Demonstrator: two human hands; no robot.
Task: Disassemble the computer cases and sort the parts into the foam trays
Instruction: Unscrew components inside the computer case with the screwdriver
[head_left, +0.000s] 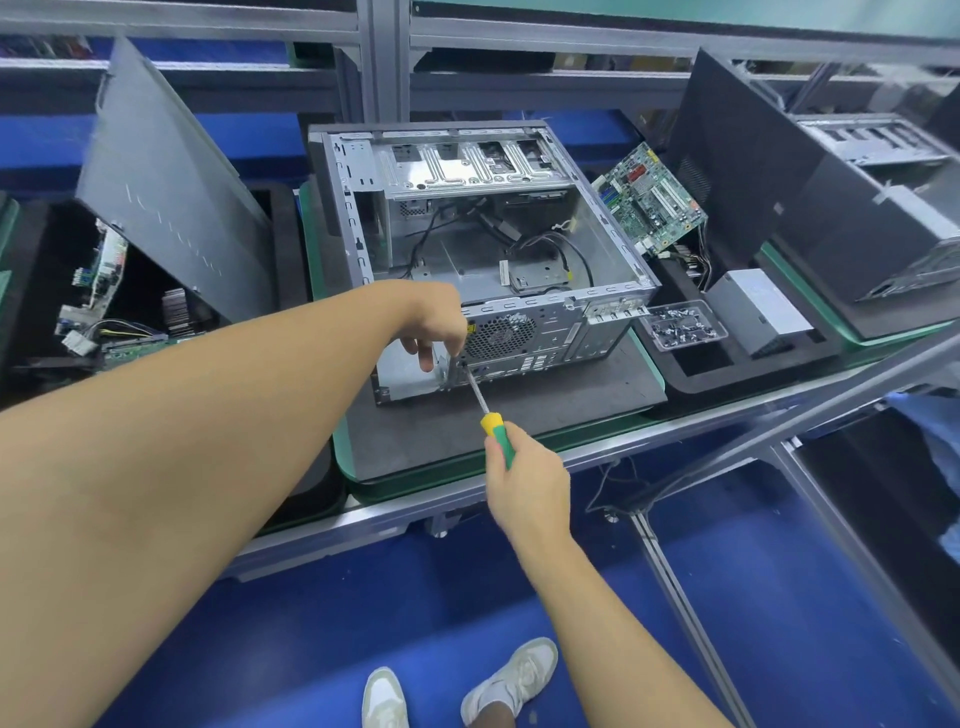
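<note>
My right hand (524, 483) grips the screwdriver (497, 434) at the computer case's (519, 343) 6 o'clock face. My left hand (434, 325) curls at its tip, pinch unclear. The slanted shaft may slip and jab my fingers (426, 354).

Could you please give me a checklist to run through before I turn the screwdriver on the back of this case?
1. Tip of the screwdriver seated in a screw head: it meets the rear panel of the computer case beside the fan grille; cannot tell.
2. Grip on the handle: the right hand holds it; ok.
3. Bracing: the left hand rests at the case's rear top edge, but how firmly it holds; cannot tell.
4. Place for the screw: the screw tray sits just right of the case; ok.
5. Case flat on the grey mat: ok.
</note>
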